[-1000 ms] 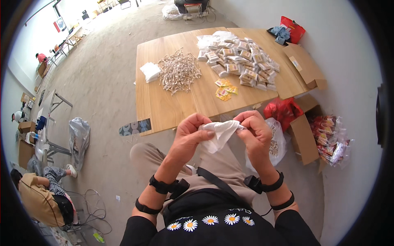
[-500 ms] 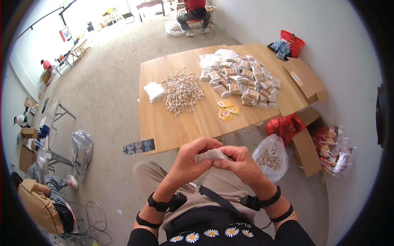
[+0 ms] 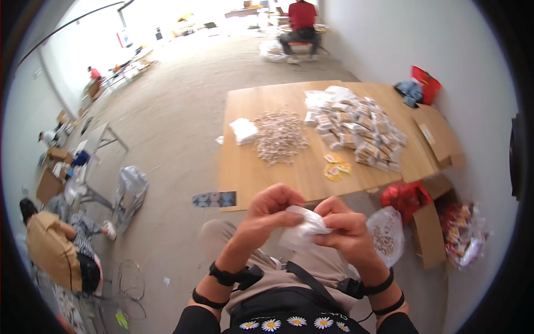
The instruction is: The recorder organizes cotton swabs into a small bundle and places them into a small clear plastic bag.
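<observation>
Above my lap, a small, thin whitish plastic bag point(image 3: 303, 227) is pinched between my two hands, crumpled and hanging down a little. My left hand point(image 3: 268, 214) grips its upper left side with thumb and fingers. On the other side my right hand point(image 3: 349, 224) pinches its right edge. Beyond the hands, a wooden table point(image 3: 267, 186) bears a loose heap of short pale sticks point(image 3: 281, 136). Left of the heap lies a stack of flat white bags point(image 3: 243, 131). Several small yellow cards or packets point(image 3: 336, 166) lie near the front, below a large pile of filled clear packets point(image 3: 364, 131).
Right of my knees stand a clear bag of pale pieces point(image 3: 385, 236), a red plastic bag point(image 3: 405, 196) and an open cardboard box point(image 3: 429, 234). A grey bag point(image 3: 132, 192) stands on the floor to the left. A co-worker point(image 3: 55, 250) sits at the lower left.
The bag has gone from bunched up to more spread and hanging lower between my hands. My right hand has shifted slightly rightward. The whole view has swung, so the table appears further right.
</observation>
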Available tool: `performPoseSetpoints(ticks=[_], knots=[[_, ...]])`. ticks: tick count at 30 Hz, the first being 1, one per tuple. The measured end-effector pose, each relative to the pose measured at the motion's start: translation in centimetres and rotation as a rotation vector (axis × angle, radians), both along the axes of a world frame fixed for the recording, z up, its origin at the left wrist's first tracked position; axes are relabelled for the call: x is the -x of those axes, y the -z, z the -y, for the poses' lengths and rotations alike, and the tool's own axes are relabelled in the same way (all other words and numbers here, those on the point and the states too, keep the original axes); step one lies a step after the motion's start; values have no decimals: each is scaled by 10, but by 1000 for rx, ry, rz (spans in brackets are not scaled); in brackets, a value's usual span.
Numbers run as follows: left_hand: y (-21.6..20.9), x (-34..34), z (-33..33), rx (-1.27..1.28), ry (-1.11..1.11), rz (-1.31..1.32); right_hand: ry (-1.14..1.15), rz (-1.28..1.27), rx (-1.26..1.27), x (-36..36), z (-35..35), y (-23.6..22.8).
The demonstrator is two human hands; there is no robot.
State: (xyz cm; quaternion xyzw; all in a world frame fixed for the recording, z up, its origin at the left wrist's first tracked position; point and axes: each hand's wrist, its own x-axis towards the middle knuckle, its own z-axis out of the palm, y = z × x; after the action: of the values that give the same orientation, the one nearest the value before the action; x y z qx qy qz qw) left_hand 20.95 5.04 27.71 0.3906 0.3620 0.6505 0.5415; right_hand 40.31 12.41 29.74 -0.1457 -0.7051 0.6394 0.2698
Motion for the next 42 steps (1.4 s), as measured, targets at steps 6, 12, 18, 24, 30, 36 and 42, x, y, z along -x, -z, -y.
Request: performPoseSetpoints(ticks=[6, 12, 18, 24, 30, 36, 42], knots=[[-12, -6, 24, -105, 104, 280, -121, -279, -237, 25, 10, -27], [-2, 7, 50, -66, 40, 157, -181, -504, -252, 40, 34, -71], [5, 9, 58, 6, 46, 100, -190, -473, -160, 50, 39, -64], [16, 9, 68, 43, 41, 121, -220, -501, -130, 63, 44, -62], [19, 3, 67, 67, 35, 137, -225, -523, -113, 70, 42, -64], [17, 4, 67, 71, 40, 74, -221, -518, -65, 72, 38, -59], [13, 0, 67, 109, 65, 27, -236, -549, -56, 77, 36, -63]])
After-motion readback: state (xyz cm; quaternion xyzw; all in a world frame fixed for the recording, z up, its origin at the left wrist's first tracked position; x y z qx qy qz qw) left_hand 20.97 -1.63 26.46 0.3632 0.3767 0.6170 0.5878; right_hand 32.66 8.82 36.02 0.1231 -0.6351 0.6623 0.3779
